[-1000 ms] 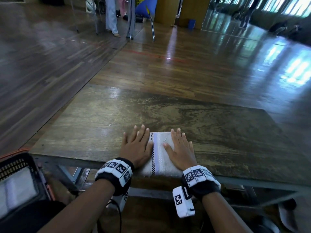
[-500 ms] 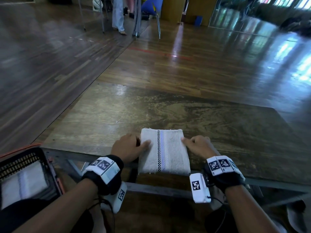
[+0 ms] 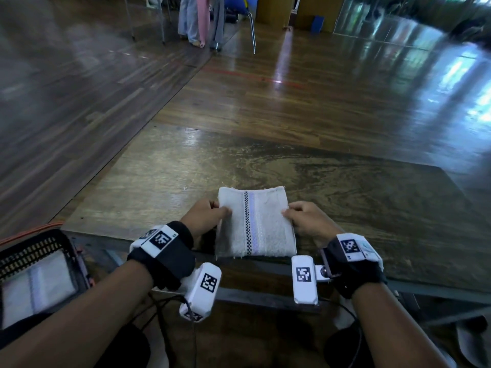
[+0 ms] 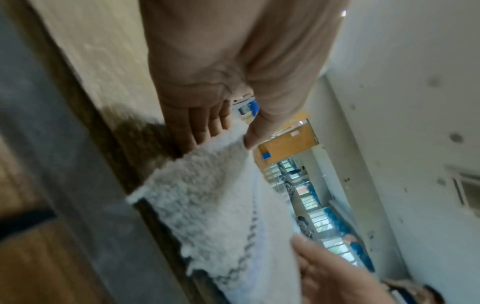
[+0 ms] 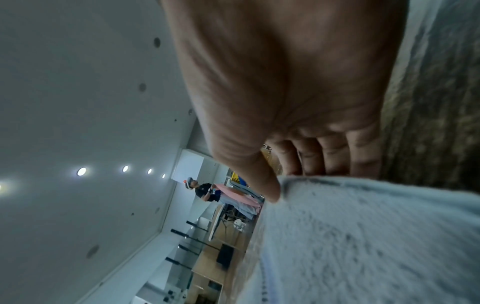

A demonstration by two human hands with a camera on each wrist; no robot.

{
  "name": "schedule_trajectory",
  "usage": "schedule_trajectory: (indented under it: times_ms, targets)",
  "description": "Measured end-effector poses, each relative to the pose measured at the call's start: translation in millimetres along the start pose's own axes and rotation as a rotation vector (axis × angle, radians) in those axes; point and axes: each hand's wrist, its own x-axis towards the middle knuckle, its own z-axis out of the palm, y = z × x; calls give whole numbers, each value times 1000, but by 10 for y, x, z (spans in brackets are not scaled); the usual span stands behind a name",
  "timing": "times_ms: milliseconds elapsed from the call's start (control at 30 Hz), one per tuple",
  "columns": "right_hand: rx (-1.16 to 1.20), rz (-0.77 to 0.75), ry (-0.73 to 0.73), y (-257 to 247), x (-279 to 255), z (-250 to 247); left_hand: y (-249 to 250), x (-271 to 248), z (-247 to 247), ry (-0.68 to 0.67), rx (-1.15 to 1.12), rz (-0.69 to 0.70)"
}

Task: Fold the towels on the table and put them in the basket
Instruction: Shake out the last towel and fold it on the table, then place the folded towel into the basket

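Towels numbered two in the head view: one folded towel (image 3: 256, 224) lay at the near edge of the wooden counter (image 3: 345, 203), and a second, also folded, lay inside the black basket (image 3: 37, 251) down at the lower left, beside and below the counter. That basket held the one towel (image 3: 34, 285) and nothing else that could be made out. Two hands worked the counter towel. The left hand (image 3: 206, 217) pinched its left edge, thumb on top and fingers curled under, and that side looked slightly raised off the wood. The right hand (image 3: 305, 221) pinched the right edge in the same way. Each wrist wore a black band with white marker blocks. Far back on the floor stood one blue chair (image 3: 240, 6), and the legs of a standing person (image 3: 190, 19) showed beside it.

From the left wrist, one towel (image 4: 221, 195) showed, its nubbly white pile and dark checked stripe blurred. The left hand (image 4: 213, 67) had its grip closed on the edge, four fingers (image 4: 205, 127) beneath and the thumb above. The other hand (image 4: 332, 273) showed at the lower right, at the towel's far side.

From the right wrist, the same towel (image 5: 363, 236) filled the lower right. The right hand (image 5: 291, 86) kept its grip tight on the edge, thumb pressed on top and fingers (image 5: 335, 156) under the cloth.
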Motion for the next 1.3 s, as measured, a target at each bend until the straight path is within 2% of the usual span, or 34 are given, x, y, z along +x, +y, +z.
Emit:
schedule_trajectory:
  times_ms: [267,367,467,667,767,900,1100,1300]
  targets:
    - [439,105,-127,80,-349,-67,43,-346,61,-111,-304,-185]
    - [520,144,-176,152,-610,-96,9,-591,86,-150,-305,-130]
    - [525,143,-195,200,-928,-107,-43,-908,78,-188,-188,-7]
    - [547,34,-212,188,-1693,-162,-87,-1576,-122,-240,-183,81]
    - [547,-66,-199,-45,-2076,-238,164,-1901,-265,-211,-197,162]
    - [428,-251,-142,-483,-2503,-483,575,-2223,-438,-192,-280,264]
    - [356,-471,-102,-964,-2895,-868,1036,-2523,-553,-187,-477,401]
    - [349,-560,-137,-1375,-3032,-880,1348,-2816,-807,-38,-443,521]
